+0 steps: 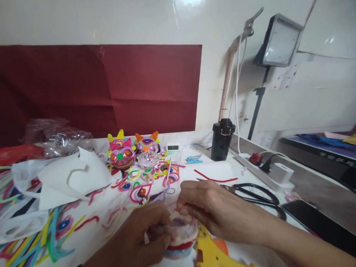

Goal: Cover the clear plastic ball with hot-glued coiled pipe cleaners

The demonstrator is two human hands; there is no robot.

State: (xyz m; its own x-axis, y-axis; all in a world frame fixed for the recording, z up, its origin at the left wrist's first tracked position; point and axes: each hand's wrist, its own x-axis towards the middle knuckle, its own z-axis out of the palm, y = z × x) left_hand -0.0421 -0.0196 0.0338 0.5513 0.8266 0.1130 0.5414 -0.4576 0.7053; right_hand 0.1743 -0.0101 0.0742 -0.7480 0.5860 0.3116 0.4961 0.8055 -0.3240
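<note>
Open lane on worktop (pixel 85 240) btw. L hand (pixel 144 233) & pipe cleaners (pixel 32 250), w/ short red pc. (pixel 89 221) at far end. Gap btw. hands blocked by craft piece (pixel 182 233). R hand's (pixel 209 205) near side: yellow tool (pixel 213 256) in way. R side tight: scissors (pixel 257 195), phone (pixel 323 229), power strip (pixel 265 173); tall bottle (pixel 221 141) behind. Ahead, decorated figures (pixel 122 156) obstruct low pass; free air above, up to wall (pixel 214 80).

Left of the black bottle (pixel 222 141) stands a small digital clock (pixel 172 148); right of the bottle, a white power strip (pixel 263 176); above and right of the bottle, a floodlight (pixel 283 41).
</note>
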